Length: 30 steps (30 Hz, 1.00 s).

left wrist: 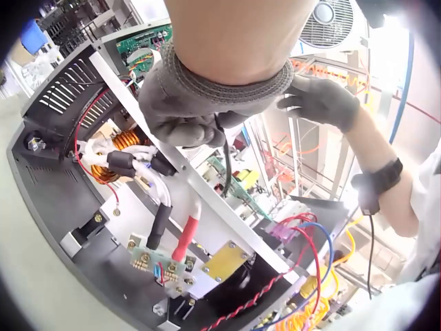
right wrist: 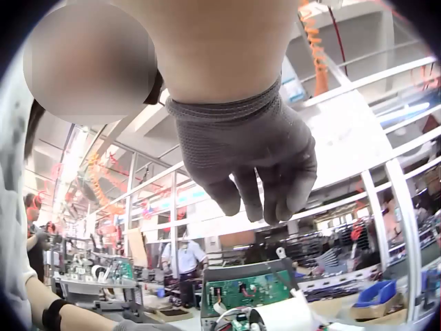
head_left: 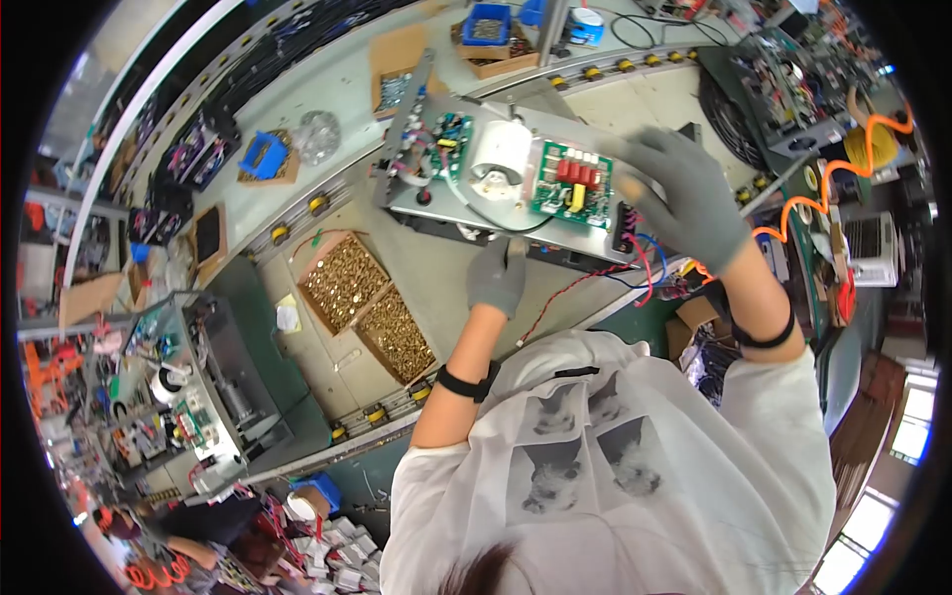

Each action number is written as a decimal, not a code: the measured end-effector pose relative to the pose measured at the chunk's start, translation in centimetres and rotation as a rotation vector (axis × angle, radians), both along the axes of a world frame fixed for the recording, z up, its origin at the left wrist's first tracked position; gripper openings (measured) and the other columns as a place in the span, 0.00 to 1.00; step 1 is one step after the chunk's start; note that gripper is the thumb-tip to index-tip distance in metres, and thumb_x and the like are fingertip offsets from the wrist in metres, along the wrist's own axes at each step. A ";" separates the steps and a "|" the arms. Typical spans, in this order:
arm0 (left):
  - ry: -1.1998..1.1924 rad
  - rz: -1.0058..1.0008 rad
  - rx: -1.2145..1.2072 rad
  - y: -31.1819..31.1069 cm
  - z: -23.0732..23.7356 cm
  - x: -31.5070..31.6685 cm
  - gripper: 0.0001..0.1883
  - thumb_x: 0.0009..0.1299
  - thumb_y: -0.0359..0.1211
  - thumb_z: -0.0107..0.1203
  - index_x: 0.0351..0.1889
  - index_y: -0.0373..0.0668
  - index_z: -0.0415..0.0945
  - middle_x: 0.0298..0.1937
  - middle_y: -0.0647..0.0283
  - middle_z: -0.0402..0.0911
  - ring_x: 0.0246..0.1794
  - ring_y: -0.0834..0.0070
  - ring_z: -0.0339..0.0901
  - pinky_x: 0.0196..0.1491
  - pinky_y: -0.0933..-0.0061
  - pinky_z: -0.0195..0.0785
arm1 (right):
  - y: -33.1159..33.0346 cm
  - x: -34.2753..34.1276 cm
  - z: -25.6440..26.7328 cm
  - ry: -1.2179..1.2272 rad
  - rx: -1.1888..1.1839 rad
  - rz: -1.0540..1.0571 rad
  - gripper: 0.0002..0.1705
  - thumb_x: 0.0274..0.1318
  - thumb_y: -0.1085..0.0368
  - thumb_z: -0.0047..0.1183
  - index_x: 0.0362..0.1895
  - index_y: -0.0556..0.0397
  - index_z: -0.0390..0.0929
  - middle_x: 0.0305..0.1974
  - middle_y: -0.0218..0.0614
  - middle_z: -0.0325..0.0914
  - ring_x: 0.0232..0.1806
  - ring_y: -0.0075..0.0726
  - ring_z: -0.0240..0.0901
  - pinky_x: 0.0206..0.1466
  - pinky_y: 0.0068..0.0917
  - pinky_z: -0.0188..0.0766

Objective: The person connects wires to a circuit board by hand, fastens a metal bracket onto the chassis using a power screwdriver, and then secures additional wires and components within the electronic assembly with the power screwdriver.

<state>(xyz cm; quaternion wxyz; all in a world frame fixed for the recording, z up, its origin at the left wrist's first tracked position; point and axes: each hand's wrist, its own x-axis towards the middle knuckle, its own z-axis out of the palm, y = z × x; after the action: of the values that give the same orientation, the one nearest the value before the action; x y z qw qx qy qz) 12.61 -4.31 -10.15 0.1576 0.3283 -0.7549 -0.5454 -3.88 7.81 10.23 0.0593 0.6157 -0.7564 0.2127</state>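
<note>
A metal chassis lies across the bench, carrying a white cylinder and green circuit boards. My gloved left hand is at its front edge, fingers curled. In the left wrist view a black cable comes out between the thumb and fingers of that hand, which pinches it by the plate edge. My gloved right hand is over the chassis's right end, blurred in the head view. From the right wrist its fingers hang loosely bent, holding nothing. Red and blue wires trail from the right end.
Two boxes of brass fasteners stand left of my left arm. Blue bins and cartons sit along the back shelf. A second opened unit is at the left. An orange coiled hose hangs at the right.
</note>
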 end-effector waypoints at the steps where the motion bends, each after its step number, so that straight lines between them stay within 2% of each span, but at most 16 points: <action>1: -0.189 -0.100 -0.044 0.5 0.7 0.2 0.18 0.67 0.44 0.47 0.39 0.39 0.76 0.33 0.49 0.78 0.36 0.55 0.77 0.39 0.60 0.67 | 2.6 -0.2 -0.6 0.078 0.003 -0.100 0.11 0.54 0.59 0.50 0.39 0.49 0.76 0.33 0.40 0.72 0.35 0.48 0.70 0.38 0.39 0.66; 3: -0.375 -0.217 -0.097 1.6 0.8 -0.3 0.18 0.67 0.43 0.48 0.41 0.38 0.77 0.32 0.51 0.80 0.36 0.58 0.79 0.40 0.63 0.68 | 7.3 0.9 -2.4 0.025 0.246 -0.383 0.12 0.53 0.55 0.50 0.31 0.50 0.77 0.29 0.42 0.74 0.33 0.50 0.71 0.36 0.40 0.66; 5: -0.529 -0.495 -0.049 3.0 -1.0 -1.0 0.21 0.65 0.45 0.49 0.49 0.41 0.75 0.42 0.48 0.79 0.47 0.54 0.76 0.49 0.62 0.67 | 11.1 2.3 -5.9 -0.215 0.423 -0.511 0.18 0.52 0.49 0.49 0.27 0.50 0.79 0.25 0.42 0.75 0.30 0.51 0.73 0.32 0.43 0.67; 7: -0.436 -0.554 -0.169 5.2 -4.9 -2.1 0.24 0.64 0.48 0.50 0.54 0.45 0.71 0.49 0.49 0.76 0.51 0.54 0.74 0.52 0.62 0.66 | 13.1 3.5 -8.3 -0.244 0.748 -0.525 0.22 0.52 0.45 0.47 0.24 0.50 0.80 0.24 0.42 0.76 0.29 0.51 0.74 0.30 0.45 0.68; 9: -0.343 -0.600 -0.281 7.3 -9.4 -3.3 0.29 0.62 0.50 0.52 0.60 0.49 0.68 0.56 0.50 0.73 0.54 0.54 0.72 0.55 0.63 0.65 | 14.6 4.6 -10.8 -0.259 0.751 -0.588 0.22 0.53 0.45 0.46 0.25 0.49 0.80 0.25 0.42 0.76 0.30 0.50 0.74 0.31 0.44 0.68; 12: -0.314 -0.896 0.085 8.7 -11.9 -4.6 0.32 0.64 0.52 0.50 0.64 0.50 0.62 0.60 0.50 0.69 0.56 0.56 0.70 0.56 0.64 0.63 | 15.7 4.8 -12.2 -0.362 0.731 -0.671 0.22 0.53 0.44 0.46 0.26 0.47 0.81 0.26 0.40 0.77 0.33 0.48 0.75 0.34 0.42 0.70; 14: -0.556 -0.968 0.339 9.2 -9.8 -4.5 0.29 0.66 0.53 0.47 0.61 0.49 0.66 0.54 0.52 0.74 0.53 0.61 0.73 0.55 0.66 0.64 | 16.0 4.5 -12.2 -0.397 0.813 -0.703 0.20 0.52 0.46 0.48 0.30 0.47 0.81 0.33 0.38 0.78 0.37 0.47 0.75 0.38 0.41 0.70; 16: -0.523 -1.088 0.430 8.1 -9.9 -3.1 0.27 0.68 0.54 0.43 0.57 0.48 0.68 0.47 0.55 0.77 0.47 0.64 0.75 0.53 0.67 0.65 | 17.1 4.2 -13.1 -0.416 0.740 -0.766 0.18 0.51 0.47 0.49 0.33 0.46 0.80 0.37 0.38 0.77 0.39 0.46 0.75 0.40 0.41 0.70; 19: -0.526 -0.988 0.350 6.5 -10.4 -0.1 0.25 0.68 0.52 0.43 0.54 0.47 0.70 0.43 0.55 0.79 0.43 0.64 0.76 0.51 0.67 0.66 | 17.3 4.2 -14.9 -0.410 0.568 -0.762 0.18 0.49 0.49 0.52 0.38 0.46 0.80 0.42 0.39 0.76 0.43 0.46 0.75 0.45 0.41 0.69; 21: -0.708 -0.867 -0.179 5.4 -11.9 1.6 0.25 0.69 0.48 0.47 0.56 0.42 0.68 0.43 0.53 0.78 0.44 0.64 0.76 0.54 0.68 0.64 | 17.0 4.6 -18.2 -0.365 0.293 -0.671 0.19 0.51 0.50 0.52 0.41 0.47 0.80 0.41 0.44 0.77 0.43 0.47 0.75 0.47 0.40 0.69; 22: -0.715 -0.860 -0.184 5.7 -10.2 1.9 0.25 0.69 0.48 0.47 0.56 0.42 0.68 0.43 0.53 0.78 0.44 0.64 0.76 0.54 0.68 0.64 | 16.4 4.6 -18.0 -0.371 0.287 -0.664 0.19 0.51 0.50 0.52 0.41 0.47 0.80 0.41 0.44 0.77 0.43 0.47 0.75 0.47 0.40 0.69; 24: -0.580 -0.642 -0.610 6.8 -6.6 2.3 0.24 0.66 0.44 0.51 0.57 0.41 0.67 0.49 0.52 0.76 0.49 0.60 0.75 0.55 0.64 0.64 | 14.7 4.7 -17.5 -0.988 0.551 -0.714 0.21 0.54 0.49 0.50 0.41 0.51 0.80 0.36 0.46 0.78 0.41 0.46 0.76 0.45 0.37 0.69; 25: -0.590 -0.636 -0.613 7.0 -5.6 2.3 0.24 0.66 0.44 0.51 0.57 0.41 0.67 0.49 0.52 0.76 0.49 0.60 0.75 0.55 0.64 0.64 | 14.3 4.6 -18.1 -1.012 0.676 -0.656 0.22 0.58 0.48 0.47 0.39 0.54 0.80 0.31 0.47 0.79 0.39 0.43 0.76 0.44 0.33 0.69; 27: -0.087 -0.816 -0.175 7.2 -4.1 2.0 0.27 0.66 0.43 0.52 0.61 0.42 0.63 0.53 0.56 0.74 0.50 0.64 0.74 0.53 0.66 0.65 | 12.8 5.6 -17.2 -1.173 0.594 -0.468 0.22 0.59 0.50 0.47 0.39 0.56 0.79 0.34 0.48 0.79 0.38 0.42 0.76 0.43 0.30 0.69; 28: -0.093 -0.815 -0.180 7.3 -3.5 2.1 0.27 0.66 0.43 0.52 0.61 0.42 0.63 0.53 0.56 0.74 0.50 0.64 0.74 0.53 0.66 0.65 | 12.0 6.3 -16.7 -1.322 0.507 -0.289 0.22 0.59 0.51 0.46 0.40 0.59 0.79 0.36 0.48 0.79 0.37 0.41 0.75 0.43 0.28 0.70; 30: -0.063 -0.854 0.616 7.5 -2.2 2.3 0.31 0.66 0.44 0.52 0.64 0.42 0.59 0.52 0.62 0.74 0.48 0.71 0.73 0.50 0.70 0.67 | 11.0 7.3 -18.3 -1.278 0.319 -0.166 0.22 0.61 0.50 0.44 0.39 0.57 0.78 0.36 0.47 0.78 0.38 0.45 0.75 0.44 0.33 0.69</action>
<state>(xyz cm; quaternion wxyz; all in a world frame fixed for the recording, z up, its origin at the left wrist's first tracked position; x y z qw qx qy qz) 14.91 3.14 -12.30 -0.2053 0.0390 -0.6305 -0.7476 3.38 18.83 -8.07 -0.4767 0.3092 -0.7099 0.4162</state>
